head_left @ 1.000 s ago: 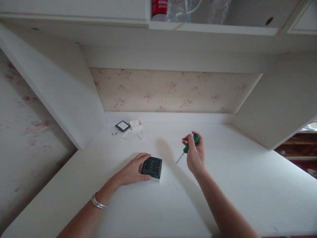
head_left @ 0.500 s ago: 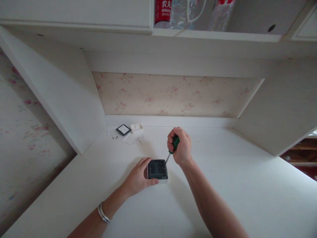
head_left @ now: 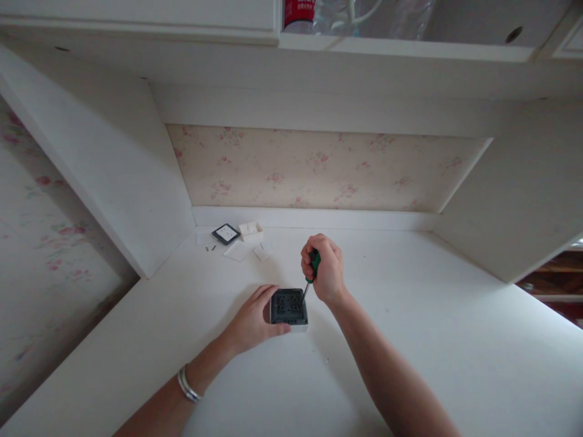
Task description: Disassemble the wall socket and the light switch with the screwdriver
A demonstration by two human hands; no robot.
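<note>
A dark wall socket [head_left: 288, 306] in a white square box sits on the white desktop. My left hand [head_left: 257, 318] grips it from the left, thumb along the near side and fingers at the far left corner. In my right hand [head_left: 324, 267] is a screwdriver [head_left: 314, 264], its green handle wrapped by my fingers. The tool's metal shaft slants down to the socket's right side, and its tip is at or near a screw spot there; exact contact is too small to make out.
Near the desk's back left lie a dark-framed cover plate [head_left: 226, 233], a small white box [head_left: 251, 231], thin white pieces [head_left: 236, 250] and two small screws [head_left: 210, 248]. Side panels [head_left: 104, 158] flank the desk, and a shelf with bottles [head_left: 299, 13] hangs above.
The screwdriver handle and my right hand have shifted slightly left, so the shaft stands a bit steeper. My left hand keeps its hold on the socket. The camera view has tilted slightly.
</note>
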